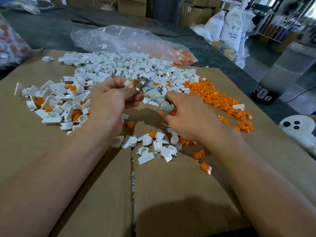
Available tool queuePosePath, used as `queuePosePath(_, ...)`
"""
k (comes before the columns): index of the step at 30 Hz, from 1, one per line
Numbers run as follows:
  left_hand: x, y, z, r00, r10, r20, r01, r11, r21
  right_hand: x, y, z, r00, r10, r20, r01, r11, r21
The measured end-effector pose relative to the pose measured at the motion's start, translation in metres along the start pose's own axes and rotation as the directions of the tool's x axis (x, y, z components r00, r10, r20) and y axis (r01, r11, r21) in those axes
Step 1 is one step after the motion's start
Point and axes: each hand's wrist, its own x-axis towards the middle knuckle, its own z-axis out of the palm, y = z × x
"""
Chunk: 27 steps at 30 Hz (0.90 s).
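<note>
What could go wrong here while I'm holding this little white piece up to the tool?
The left hand pinches the small white piece right against the metal end of the tool, so fingertips might get nipped. The piece could slip and vanish among the loose parts beneath. The right hand grips only the tool's lower end, so it may wobble.

A cardboard sheet [85, 168] covers the counter [51, 28]. On the sheet, a heap of cup-shaped parts [119, 65] fills the upper centre, with a heap of small plugs [213, 96] to its right. A plastic bag [119, 38] lies behind both. Mid-frame, the wrapped tool [152, 96] spans between the left hand [109, 101] and the right hand [191, 117].
</note>
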Motion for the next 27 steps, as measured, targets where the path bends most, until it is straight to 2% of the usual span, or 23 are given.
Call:
queuePosePath(15,-0.0067,0.0025,0.004,0.996,-0.069,-0.06,0.071,0.997,0.024,0.002,-0.0034,0.0031,0.999,0.027,0.032,-0.026,0.999,-0.035)
queuePosePath(27,-0.0077,0.0039,0.0051,0.995,-0.07,-0.071,0.07,0.998,-0.001,0.0026,0.0022,0.0063,0.999,0.002,-0.04,-0.004,0.998,-0.061)
